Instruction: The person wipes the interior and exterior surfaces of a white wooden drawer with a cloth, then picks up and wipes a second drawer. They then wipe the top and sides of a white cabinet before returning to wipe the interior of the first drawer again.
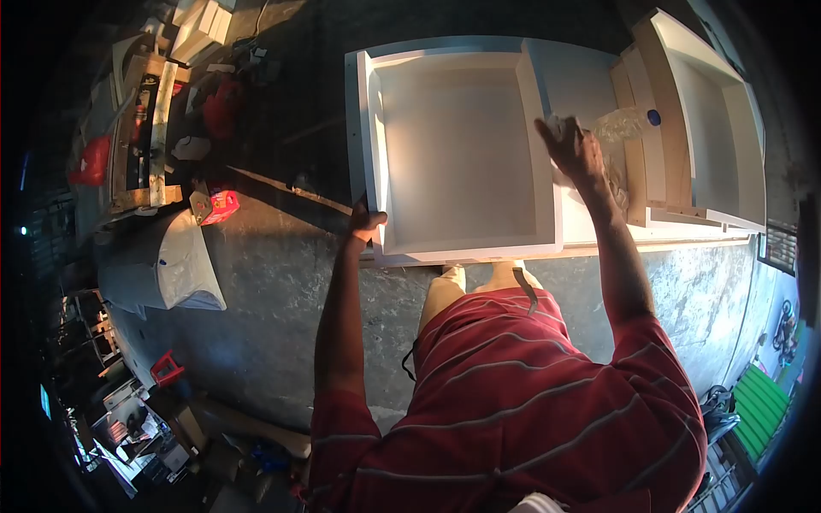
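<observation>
A shallow white drawer sits in front of me in a long white cabinet frame. My left hand has its fingers wrapped round the drawer's near left side. Above the drawer's right side is my right hand, thumb and fingers closed around a small whitish piece that I cannot make out. Just right of that hand, a clear crumpled plastic bottle with a blue cap lies against wooden boards. A second white drawer stands tilted at the cabinet's right end.
On the left are a wooden crate of tools, a red box and a pale covered panel. A red stool stands on the concrete floor. Green slatted panels are at the lower right.
</observation>
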{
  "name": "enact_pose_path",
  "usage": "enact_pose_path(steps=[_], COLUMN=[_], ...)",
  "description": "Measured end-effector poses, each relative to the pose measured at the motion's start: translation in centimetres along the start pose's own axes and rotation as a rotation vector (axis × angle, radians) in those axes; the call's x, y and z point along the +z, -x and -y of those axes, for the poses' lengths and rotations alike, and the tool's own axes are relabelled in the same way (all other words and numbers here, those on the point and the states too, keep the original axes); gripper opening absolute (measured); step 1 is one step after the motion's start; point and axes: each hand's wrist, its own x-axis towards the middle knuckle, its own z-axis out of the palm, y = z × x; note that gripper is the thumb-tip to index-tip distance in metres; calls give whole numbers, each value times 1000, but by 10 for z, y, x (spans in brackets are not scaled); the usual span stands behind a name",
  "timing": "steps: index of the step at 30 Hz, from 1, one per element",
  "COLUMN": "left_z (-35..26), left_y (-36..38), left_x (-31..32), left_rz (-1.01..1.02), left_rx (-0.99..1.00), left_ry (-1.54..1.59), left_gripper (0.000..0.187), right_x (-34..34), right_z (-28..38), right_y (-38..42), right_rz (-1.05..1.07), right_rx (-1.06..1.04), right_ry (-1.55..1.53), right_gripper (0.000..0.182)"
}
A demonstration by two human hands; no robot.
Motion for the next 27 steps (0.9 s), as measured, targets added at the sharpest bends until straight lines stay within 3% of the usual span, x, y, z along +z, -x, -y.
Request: enact_pose_path(steps=[2, 3, 6, 7, 9, 11, 13, 14, 16, 17, 21, 23, 27], left_z=[-10, -11, -8, 0, 15, 16, 29, 29, 8, 4, 19, 18, 23], left_y=[4, 5, -4, -7, -8, -3, -6, -2, 9, 12, 8, 10, -1], left_x=[9, 5, 11, 13, 16, 28, 23, 23, 26, 27, 28, 31, 27], left_rz=[-62, -64, -197, -203, -342, -489, -431, -437, -331, -345, -350, -347, -331], left_rx=[-10, -16, 329, 334, 334, 462, 395, 386, 155, 302, 188, 148, 267], left_ry=[-169, -174, 123, 122, -317, -480, -480, -482, -234, -209, -193, -176, -196], left_gripper=[56, 56, 67, 67, 67, 64, 66, 66, 66, 55, 57, 57, 55], right_x=[0, 6, 25, 35, 54, 107, 168, 175, 178, 180, 157, 149, 138], right_z=[-1, 13, 77, 101, 146, 192, 231, 245, 268, 275, 270, 264, 243], right_y=[-3, -9, -35, -43, -71, -105, -138, -136, -129, -136, -141, -153, -166], right_rz=[-799, -796, -750, -718, -560, -534, -778, -769, -770, -760, -396, -371, -408], right_rx=[-775, -774, -538, -419, -120, -228, -455, -460, -622, -624, -621, -687, -756], right_ry=[5, -3, -779, -964, -1146, -1105, -530, -534, -167, -177, 172, 343, 606], right_gripper=[33, 33, 22, 22, 24, 24, 28, 28, 30, 30, 32, 37, 43])
